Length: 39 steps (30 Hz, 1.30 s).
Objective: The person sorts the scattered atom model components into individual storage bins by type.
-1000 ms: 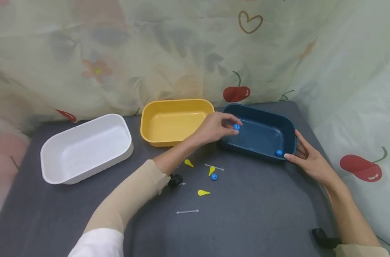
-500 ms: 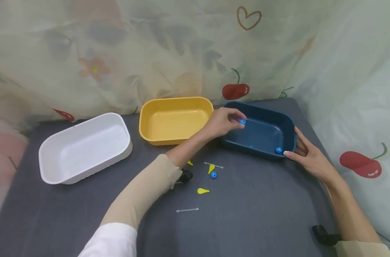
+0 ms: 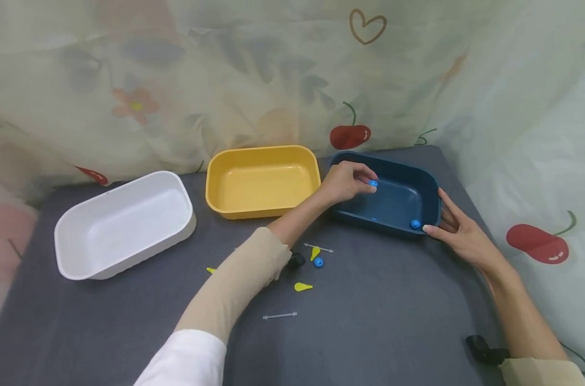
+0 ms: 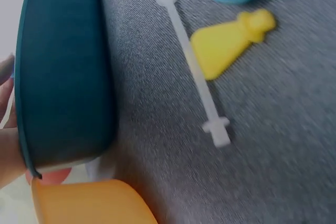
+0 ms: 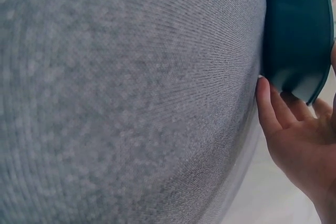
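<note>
Left hand (image 3: 346, 182): pinching a blue bead (image 3: 373, 183) over the tub (image 3: 394, 202) (a low release should curb rolling).
Right hand (image 3: 461, 236): gripping the tub's end, steadiness wanted here!

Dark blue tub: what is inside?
Inside the tub, one blue bead lies at the near right corner. The left hand, pinching another bead, covers part of the left end; anything beneath is hidden.

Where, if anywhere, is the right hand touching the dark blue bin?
Touching: head view shows the right hand gripping the dark blue bin at its right end.
</note>
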Tool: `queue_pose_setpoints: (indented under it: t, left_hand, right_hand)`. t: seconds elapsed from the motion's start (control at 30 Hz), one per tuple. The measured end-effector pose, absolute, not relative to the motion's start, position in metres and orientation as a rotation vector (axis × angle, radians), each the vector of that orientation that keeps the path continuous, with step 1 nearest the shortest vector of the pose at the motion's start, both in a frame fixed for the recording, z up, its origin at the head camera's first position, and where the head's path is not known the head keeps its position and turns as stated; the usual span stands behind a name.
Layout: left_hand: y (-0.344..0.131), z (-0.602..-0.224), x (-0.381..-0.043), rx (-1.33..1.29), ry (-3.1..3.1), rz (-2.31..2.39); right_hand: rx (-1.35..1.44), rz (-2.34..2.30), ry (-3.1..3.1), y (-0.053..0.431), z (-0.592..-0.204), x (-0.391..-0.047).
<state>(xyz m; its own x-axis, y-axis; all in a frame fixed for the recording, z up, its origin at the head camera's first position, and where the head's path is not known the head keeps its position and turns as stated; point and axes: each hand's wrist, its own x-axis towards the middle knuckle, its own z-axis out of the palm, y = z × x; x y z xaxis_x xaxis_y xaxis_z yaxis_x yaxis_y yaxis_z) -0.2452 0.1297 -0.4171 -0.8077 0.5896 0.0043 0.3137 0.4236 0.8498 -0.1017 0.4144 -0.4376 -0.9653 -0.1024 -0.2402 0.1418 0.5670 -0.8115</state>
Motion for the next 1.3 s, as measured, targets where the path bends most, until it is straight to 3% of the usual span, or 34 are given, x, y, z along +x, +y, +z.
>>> queue_pose_setpoints:
  t: [0.7,1.3]
  left_hand:
    - [0.16,-0.429,-0.253,0.42,2.472,1.132]
    - [0.165,-0.434,-0.252,0.395,2.509,1.033]
  right_hand:
    - [0.02,-1.386,2.54,0.411,-0.434,-0.092]
    - [0.043,-1.384,2.542,0.411,-0.436,-0.092]
